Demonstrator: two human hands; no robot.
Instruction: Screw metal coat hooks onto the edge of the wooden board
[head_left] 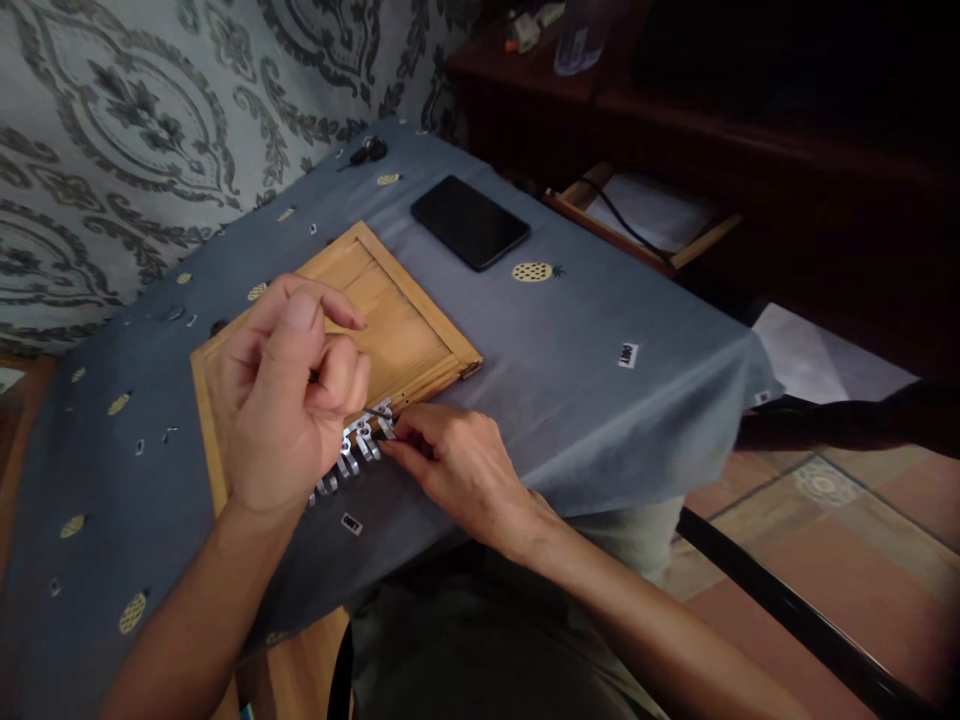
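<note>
A row of silvery metal hooks [366, 440] sits along the near edge of a framed wooden panel [409, 325], partly covered by the hands; the full count cannot be told. The panel lies at a slant on the table, its inner board set within a raised frame, and small dark holes show in its edge just beside the last hook on the right. The right hand [469, 470] has its thumb and index finger closed on that end hook. The left hand [289, 400] is raised in front of the panel with its fingers curled around a slim dark tool [376, 412], whose shaft shows past the little finger and reaches the hooks; its exact type cannot be told.

Under the panel spreads a blue-gray tablecloth [592, 400] printed with yellow pineapples and small lettered labels. Beyond the panel, 1 black smartphone [471, 222] lies flat, and near the far edge is a small black object [367, 151]. To the right, an open drawer [709, 242] in a dark wooden desk [517, 75] holds white paper [656, 210] with 1 black cable [622, 215] across it. A clear container [579, 48] stands on the desk. Behind the table hangs patterned fabric [135, 110]; tiled floor [780, 570] shows at lower right.
</note>
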